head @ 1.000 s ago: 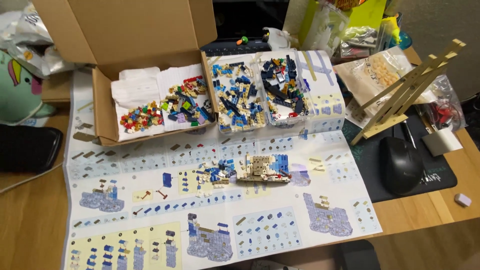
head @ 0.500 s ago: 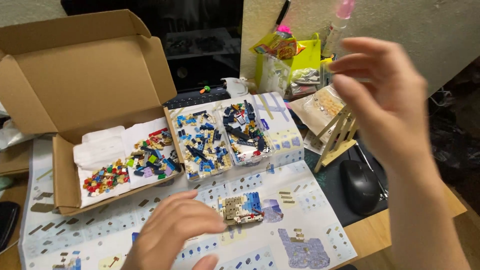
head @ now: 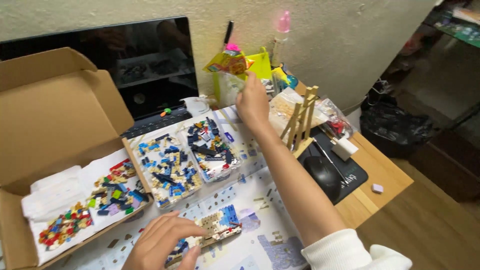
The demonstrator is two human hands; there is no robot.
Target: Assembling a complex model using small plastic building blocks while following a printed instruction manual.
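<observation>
The left hand point(head: 162, 242) lies flat over the near end of a small brick model point(head: 215, 229), fingers spread and pressing down on it rather than curled round it, which looks like a way of keeping the half-built piece from sliding on the glossy instruction sheet point(head: 265, 205) beneath. The model sits toward the near edge of the table, on the sheet, just in front of the trays. Its long axis runs left to right along that near edge, tilted slightly so the right end, with its blue bricks, points up toward the far right corner of the table.

The right hand point(head: 252, 102) is stretched out over the far edge of the sheet, fingers pinched on a clear plastic bag point(head: 231, 86) that stands below a yellow packet point(head: 227, 62) near the wall (what is in the bag I cannot tell).

Two clear trays of blue and tan bricks point(head: 187, 160) lie side by side between the hands, within easy reach of either. To their left an open cardboard box point(head: 45, 115) holds more sorted bricks on white paper. A wooden stand point(head: 300, 122) and a black mouse point(head: 324, 172) sit toward the right edge of the table.
</observation>
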